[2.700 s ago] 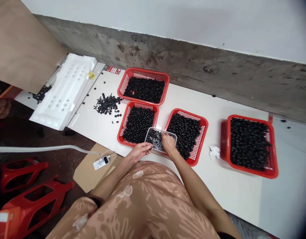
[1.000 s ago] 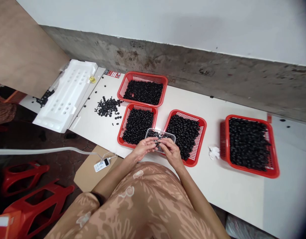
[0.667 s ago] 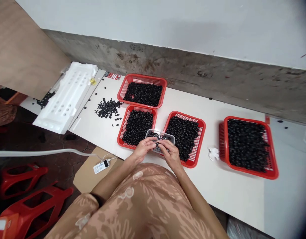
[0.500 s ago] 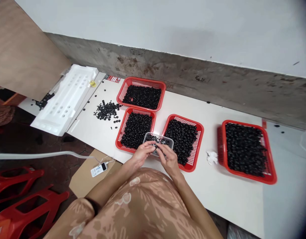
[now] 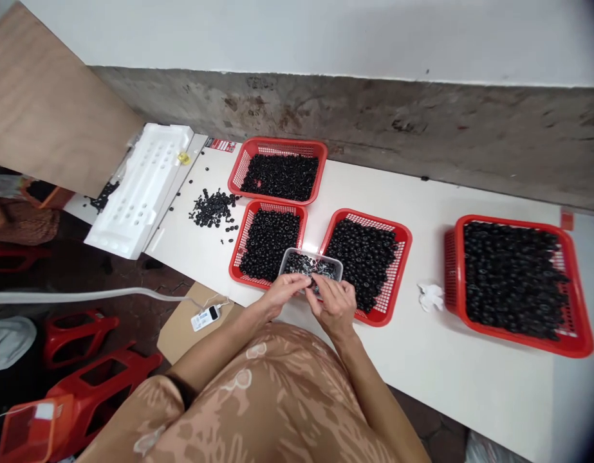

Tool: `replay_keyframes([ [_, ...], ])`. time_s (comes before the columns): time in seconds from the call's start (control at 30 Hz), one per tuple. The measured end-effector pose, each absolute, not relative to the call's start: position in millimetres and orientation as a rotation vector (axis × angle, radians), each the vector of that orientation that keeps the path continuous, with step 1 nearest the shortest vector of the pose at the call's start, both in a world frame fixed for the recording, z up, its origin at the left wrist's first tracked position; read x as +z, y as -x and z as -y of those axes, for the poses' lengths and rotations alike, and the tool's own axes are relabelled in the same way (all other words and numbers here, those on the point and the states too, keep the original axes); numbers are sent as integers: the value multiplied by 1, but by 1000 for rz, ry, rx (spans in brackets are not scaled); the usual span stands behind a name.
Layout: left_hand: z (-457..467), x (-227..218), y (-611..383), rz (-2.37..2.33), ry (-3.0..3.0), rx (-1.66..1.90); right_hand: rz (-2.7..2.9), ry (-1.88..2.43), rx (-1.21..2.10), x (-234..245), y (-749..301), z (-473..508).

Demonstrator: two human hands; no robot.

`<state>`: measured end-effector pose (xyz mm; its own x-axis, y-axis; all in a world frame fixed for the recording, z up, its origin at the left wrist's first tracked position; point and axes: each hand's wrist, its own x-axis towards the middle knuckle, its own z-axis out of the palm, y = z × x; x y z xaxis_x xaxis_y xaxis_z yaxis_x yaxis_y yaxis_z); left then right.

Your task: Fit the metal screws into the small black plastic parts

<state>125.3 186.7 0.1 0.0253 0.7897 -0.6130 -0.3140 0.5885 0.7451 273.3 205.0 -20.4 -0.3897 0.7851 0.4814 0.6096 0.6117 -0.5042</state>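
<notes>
My left hand (image 5: pixel 283 290) and my right hand (image 5: pixel 334 301) meet fingertip to fingertip over the near edge of a clear plastic tub (image 5: pixel 336 262). Pinched between them is a small black part (image 5: pixel 311 281), partly covered by the fingers. Small dark and shiny pieces fill the tub. Directly beyond my left hand stands a red basket (image 5: pixel 235 273) of black ring-shaped parts. To the right of my right hand is another red basket (image 5: pixel 407 247) with similar black round parts.
A third red basket (image 5: pixel 320 168) of small black parts stands at the back, and a fourth (image 5: pixel 584 334) at far right. Loose black parts (image 5: pixel 213 209) lie left, near white foam (image 5: pixel 147 186). Crumpled white tissue (image 5: pixel 430 297), a white device (image 5: pixel 206 317) and red stools (image 5: pixel 94 386) also show.
The view has turned slightly, shifting the table's contents. My right hand's fingers have curled in more, and both hands stay together at the tub's near edge.
</notes>
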Motion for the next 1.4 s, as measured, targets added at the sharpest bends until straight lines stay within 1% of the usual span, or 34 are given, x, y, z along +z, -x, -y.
replay_keyframes([
  [0.2,-186,1,-128,-1287,-447,991,2200,1084,376,-19,-268,-206],
  [0.37,-181,-2,-124,-1314,-470,1023,2377,983,353,-13,-262,-214],
  [0.53,-178,-4,-118,-1270,-460,1049,2504,972,345,-6,-258,-219],
  [0.73,-174,0,-107,-1068,-443,942,2532,938,276,-2,-256,-223],
  [0.87,-170,-5,-102,-1105,-493,982,2553,903,241,-4,-254,-220],
  [1.1,-157,-14,-102,-1188,-611,950,2638,804,207,-8,-253,-207],
  [1.27,-149,-17,-104,-1155,-644,912,2634,698,254,-10,-256,-198],
  [1.4,-143,-13,-103,-1103,-729,861,2611,701,322,-13,-264,-186],
])
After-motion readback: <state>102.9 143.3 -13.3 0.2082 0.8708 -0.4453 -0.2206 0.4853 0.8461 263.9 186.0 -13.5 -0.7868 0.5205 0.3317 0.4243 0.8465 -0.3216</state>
